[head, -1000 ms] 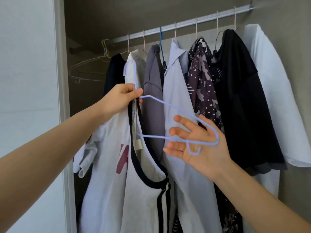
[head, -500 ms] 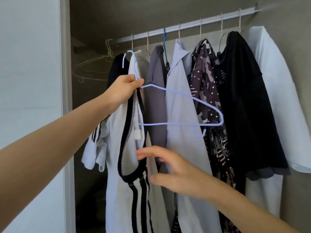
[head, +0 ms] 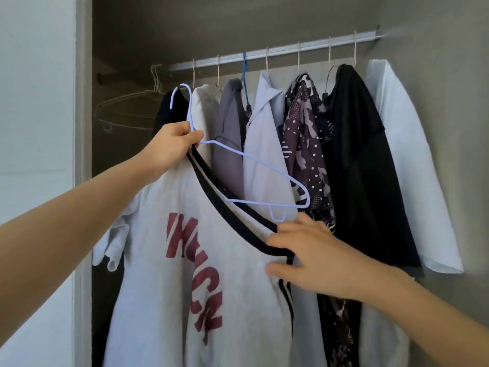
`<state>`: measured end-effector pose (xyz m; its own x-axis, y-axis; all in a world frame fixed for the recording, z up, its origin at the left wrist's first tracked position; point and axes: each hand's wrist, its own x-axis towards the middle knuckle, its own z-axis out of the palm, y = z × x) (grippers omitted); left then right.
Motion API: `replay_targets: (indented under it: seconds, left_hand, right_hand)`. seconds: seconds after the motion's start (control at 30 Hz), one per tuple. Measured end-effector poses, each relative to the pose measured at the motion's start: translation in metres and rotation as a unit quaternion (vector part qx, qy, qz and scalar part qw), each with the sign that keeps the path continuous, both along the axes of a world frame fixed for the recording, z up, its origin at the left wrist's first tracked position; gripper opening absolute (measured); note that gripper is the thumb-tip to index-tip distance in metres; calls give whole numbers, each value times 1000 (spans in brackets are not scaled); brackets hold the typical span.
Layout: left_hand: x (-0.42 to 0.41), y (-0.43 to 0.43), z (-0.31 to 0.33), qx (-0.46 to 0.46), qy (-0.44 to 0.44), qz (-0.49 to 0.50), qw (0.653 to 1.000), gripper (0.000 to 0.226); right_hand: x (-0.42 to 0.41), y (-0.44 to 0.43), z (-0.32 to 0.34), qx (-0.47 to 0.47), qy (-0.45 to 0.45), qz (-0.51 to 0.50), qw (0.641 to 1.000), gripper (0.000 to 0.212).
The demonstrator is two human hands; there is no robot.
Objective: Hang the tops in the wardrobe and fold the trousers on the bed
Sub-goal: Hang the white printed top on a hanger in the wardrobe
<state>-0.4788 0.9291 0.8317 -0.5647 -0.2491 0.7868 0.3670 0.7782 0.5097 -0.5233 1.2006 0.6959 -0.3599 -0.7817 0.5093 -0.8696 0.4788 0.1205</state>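
**White T-shirt half on its hanger, one shoulder to go**

White cotton T-shirt with red lettering (head: 164, 260) hangs in front of the open grey wardrobe (head: 238, 22), held up between my two hands and not yet on the rail. My left hand (head: 172, 147) is clenched round the neck of the pale blue wire hanger (head: 264, 166), with the shirt's collar caught in the same grasp. The hanger's right arm sticks out bare through the black neck trim (head: 232, 215). My right hand (head: 317, 260) pinches that trim at the far shoulder.

To do this well, I think I should keep the hanger steady on the left. Then I draw the trim up and over the bare wire tip rather than tugging sideways, so the neck is not stretched. After that I level both shoulders before lifting the hook to the silver metal rail (head: 280, 50).

Counted left to right:
- A bunch of empty white wire hangers (head: 127, 109), at least two, too tangled to number.
- Seven hung tops (head: 264, 144).
- Seven hooks visible on the rail, one of them a blue plastic hook (head: 244, 72).
- One shirt and one hanger in hand.
- No trousers in view.
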Motion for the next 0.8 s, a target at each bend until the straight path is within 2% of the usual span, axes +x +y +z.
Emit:
replay_targets:
  seconds: [0.1, 0.2, 0.37, 0.5, 0.6, 0.67, 0.8]
  left_hand:
    - [0, -2, -1, -5, 8, 8, 1000, 32]
    - [3, -5, -3, -19, 7, 24, 999, 29]
    - [4, 5, -4, -66, 2, 24, 998, 31]
    - [1, 30, -3, -97, 11, -32, 995, 24]
    - [-3, 42, 4, -69, 50, -55, 995, 21]
    - [-3, 42, 7, -69, 62, -61, 994, 21]
    - [-7, 59, -3, -164, 12, -54, 985, 23]
  right_hand:
    - [-13, 15, 8, -37, -35, 17, 999, 41]
    - [-25, 33, 18, -105, -21, 22, 994, 50]
    - [-26, 40, 39, -164, -6, 21, 986, 35]
    - [-14, 18, 62, -170, 24, -21, 985, 22]
    - [-2, 1, 77, -204, 68, -76, 974, 34]
    - [1, -4, 85, -230, 93, -62, 967, 31]
    - [8, -19, 97, -230, 89, -7, 969, 15]
